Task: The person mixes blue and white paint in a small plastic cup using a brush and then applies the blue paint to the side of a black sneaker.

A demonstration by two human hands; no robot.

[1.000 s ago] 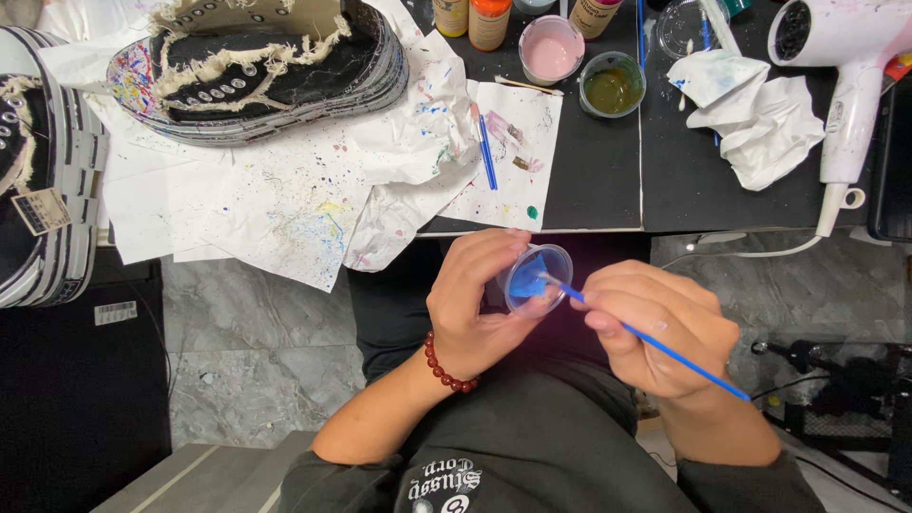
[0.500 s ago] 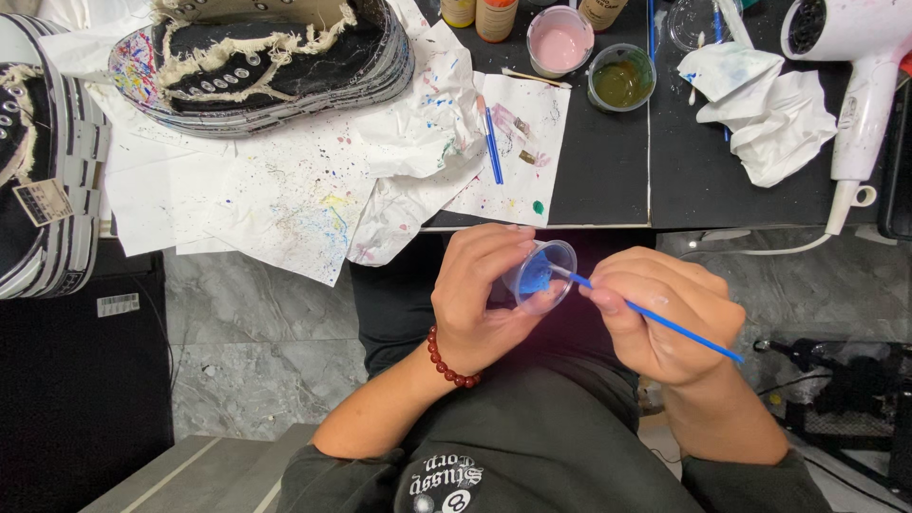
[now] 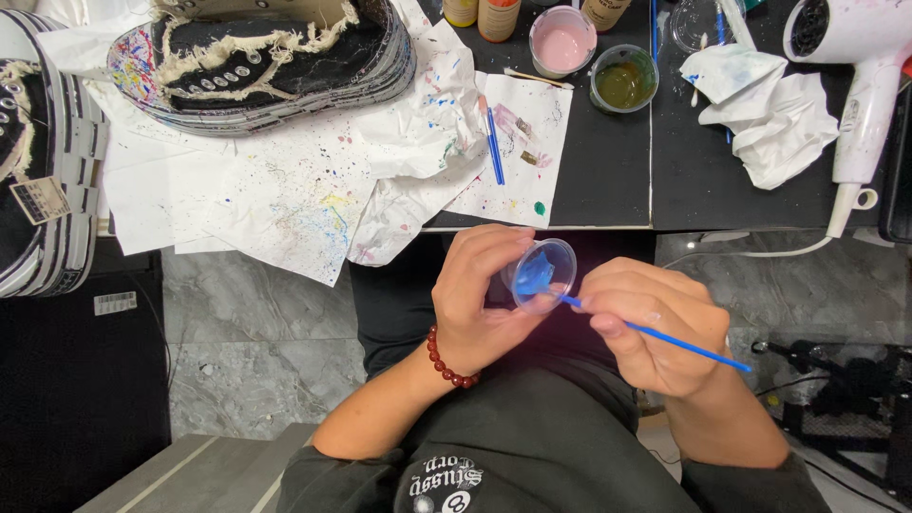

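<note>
The desk (image 3: 608, 152) has a black top and spans the upper part of the view. Paint-spattered white paper sheets (image 3: 285, 190) cover its left half and hang over the front edge. A black lace-up shoe (image 3: 266, 57) with frayed cream trim and a colour-speckled toe lies on the sheets at upper left. A second black shoe (image 3: 38, 152) is partly visible at the left edge. A white hair dryer (image 3: 855, 66) lies at the right end of the desk, handle pointing toward the front edge. Crumpled white tissue (image 3: 769, 114) lies just beside it.

A cup of pink paint (image 3: 562, 40) and a cup of olive-brown liquid (image 3: 623, 80) stand near each other at the back of the desk. A blue brush (image 3: 494, 144) lies on a stained sheet in front of them.

Below the desk edge, over the person's lap, the left hand (image 3: 480, 304) is closed around a small clear cup (image 3: 541, 275). The cup is tilted, its mouth facing the camera, and contains blue paint. A red bead bracelet (image 3: 446, 359) circles the left wrist.

The right hand (image 3: 651, 332) is pinched on a thin blue paintbrush (image 3: 665, 337). The brush tip reaches the cup's lower rim. The handle extends to the right beyond the hand. The two hands are near each other, joined only through brush and cup.
</note>
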